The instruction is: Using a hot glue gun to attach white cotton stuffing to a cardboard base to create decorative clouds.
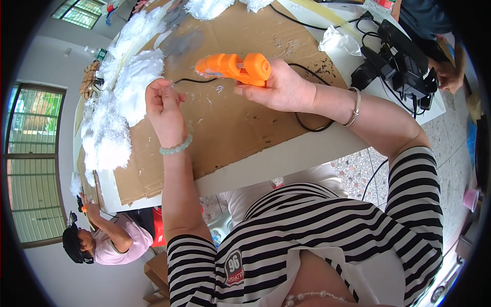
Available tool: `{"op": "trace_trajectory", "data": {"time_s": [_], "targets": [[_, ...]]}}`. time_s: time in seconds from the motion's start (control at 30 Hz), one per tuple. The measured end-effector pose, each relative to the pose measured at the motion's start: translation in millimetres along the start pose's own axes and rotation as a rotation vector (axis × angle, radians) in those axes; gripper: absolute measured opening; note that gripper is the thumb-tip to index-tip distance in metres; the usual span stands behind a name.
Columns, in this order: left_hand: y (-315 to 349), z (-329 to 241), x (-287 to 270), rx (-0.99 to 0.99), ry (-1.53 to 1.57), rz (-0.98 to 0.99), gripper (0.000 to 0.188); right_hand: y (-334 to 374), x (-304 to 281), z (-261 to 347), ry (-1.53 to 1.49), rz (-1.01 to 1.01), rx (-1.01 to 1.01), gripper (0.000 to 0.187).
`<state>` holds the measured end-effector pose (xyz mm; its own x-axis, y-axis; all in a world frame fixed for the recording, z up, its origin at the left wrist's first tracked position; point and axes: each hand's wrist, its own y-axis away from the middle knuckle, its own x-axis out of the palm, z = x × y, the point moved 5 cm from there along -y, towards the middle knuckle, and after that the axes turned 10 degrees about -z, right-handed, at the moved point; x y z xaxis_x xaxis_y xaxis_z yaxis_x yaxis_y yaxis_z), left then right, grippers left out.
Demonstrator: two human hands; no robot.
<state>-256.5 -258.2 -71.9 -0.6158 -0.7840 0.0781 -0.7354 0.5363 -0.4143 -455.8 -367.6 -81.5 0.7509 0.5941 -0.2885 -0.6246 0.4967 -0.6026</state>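
My right hand (289, 87) is wrapped round an orange hot glue gun (230, 67), held above the cardboard with its nozzle end to the left. My left hand (166, 110) is raised to the left of the gun, its fingertips pinched together; what they hold, if anything, is too small to make out. A thin black cord (197, 80) runs from near those fingertips toward the gun and passes behind it. White fluffy fibre (138, 84) lies in a long heap beside and beyond my left hand. Under both hands is a brown cardboard sheet (240, 133) with white wisps and dark specks.
Black power adapters and cables (404, 66) crowd the right end of the white table (286, 174). Crumpled white tissue (339, 42) lies nearby. Another person's hand (450, 77) is at the far right. At lower left, a co-worker in a pink shirt (125, 238) sits at the table.
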Motion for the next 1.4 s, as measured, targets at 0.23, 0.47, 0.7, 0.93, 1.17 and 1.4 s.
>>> {"op": "trace_trajectory", "data": {"time_s": [0.23,0.47,0.7,0.93,1.17,1.4], "targets": [[10.9,-6.6,11.8,-0.034,0.019,0.085,0.015,-0.5,1.8,-7.2,0.272,-0.140,-0.167,0.019],[19.6,0.9,27.1,-0.030,0.004,0.181,0.023,-1.8,-6.6,-8.4,-0.051,-0.077,0.094,0.020],[34.1,-14.0,33.9,0.013,-0.061,0.268,0.020,3.3,6.4,-1.5,-0.680,0.010,0.672,0.023],[47.2,-10.4,39.5,-0.118,0.019,0.350,0.012,5.3,13.9,10.9,-0.787,-0.002,0.721,0.025],[51.7,-7.8,47.1,-0.403,0.286,0.423,0.034,0.3,11.8,15.5,-0.622,-0.006,0.570,0.027],[60.7,-12.1,51.8,-0.394,0.126,0.474,0.039,0.8,9.9,26.0,-0.416,0.027,0.505,0.025]]}}
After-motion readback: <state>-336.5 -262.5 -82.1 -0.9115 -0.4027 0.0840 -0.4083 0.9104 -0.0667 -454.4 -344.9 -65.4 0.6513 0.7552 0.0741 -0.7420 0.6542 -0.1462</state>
